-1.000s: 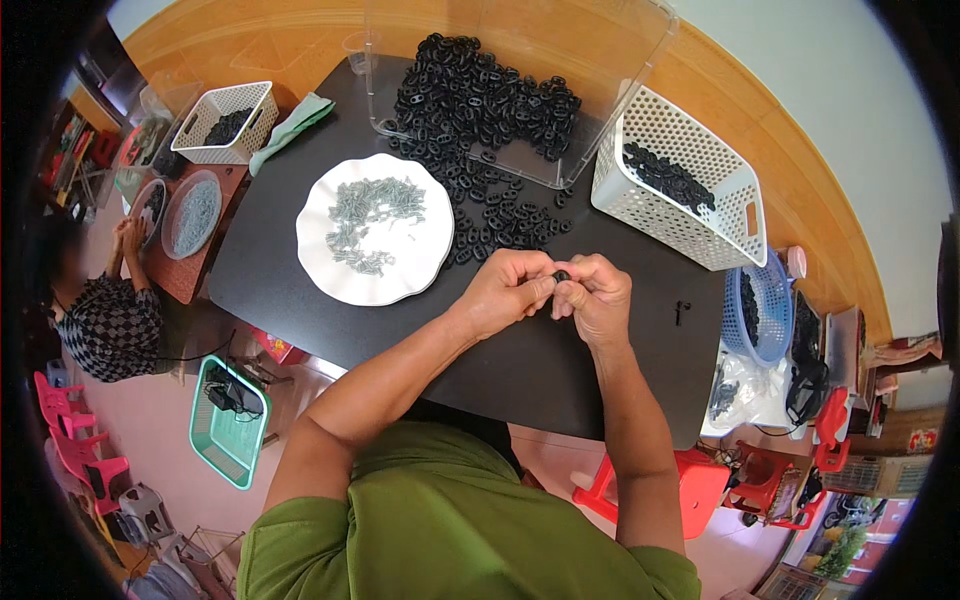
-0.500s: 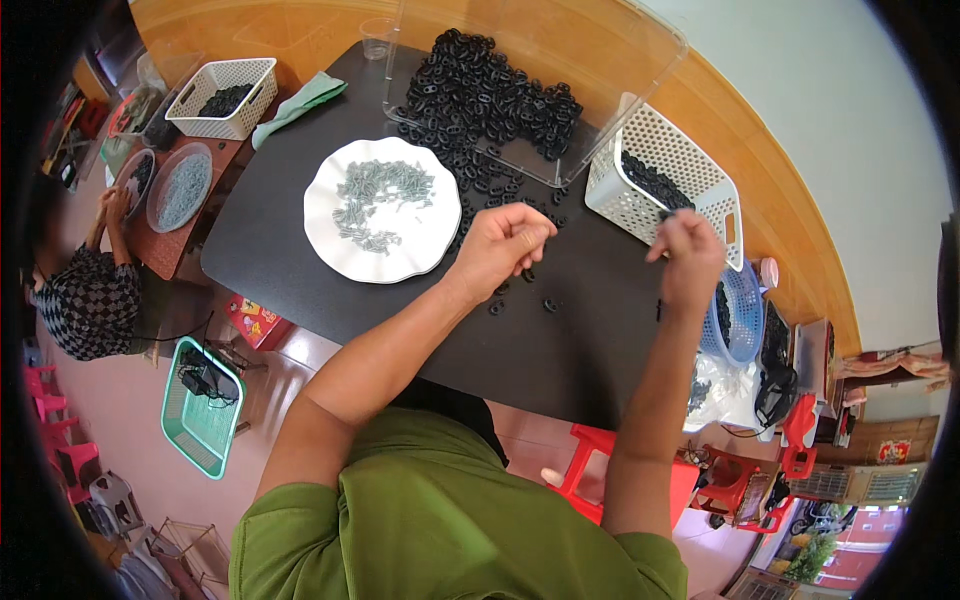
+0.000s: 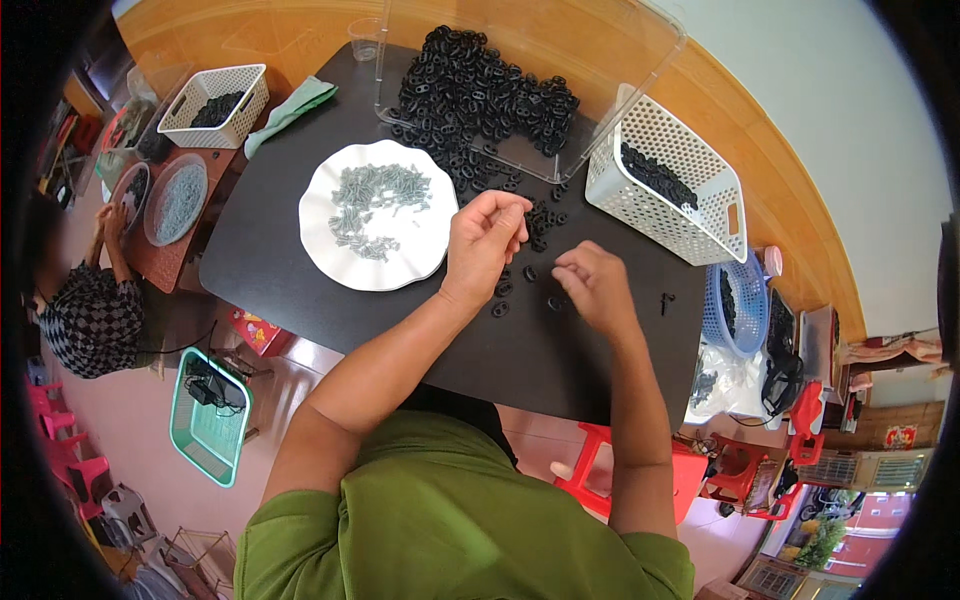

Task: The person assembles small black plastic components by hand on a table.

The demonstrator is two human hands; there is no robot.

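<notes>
My left hand (image 3: pixel 485 245) is over the dark table, closed with thumb and fingertips together. Whatever it pinches is hidden. To its right, my right hand (image 3: pixel 597 287) points inward with curled, closed fingers, and I see no thing between them. A few loose black oval pieces with holes (image 3: pixel 502 309) lie on the table between and below the hands. Beside my left hand stands a white scalloped plate (image 3: pixel 322 250) with many small grey pins (image 3: pixel 375 190). Beyond it, a large heap of black oval pieces (image 3: pixel 480 95) spills from a clear plastic box (image 3: pixel 640 60).
At the right edge stands a white perforated basket (image 3: pixel 690 235) with black parts in it. A small dark part (image 3: pixel 667 302) lies below it, and a blue basket (image 3: pixel 745 315) is farther right. Another person (image 3: pixel 90 310) works at a side table to the left.
My right hand has left the white basket and come leftward and nearer, close to my left hand. My left hand has shifted slightly left and stays closed.
</notes>
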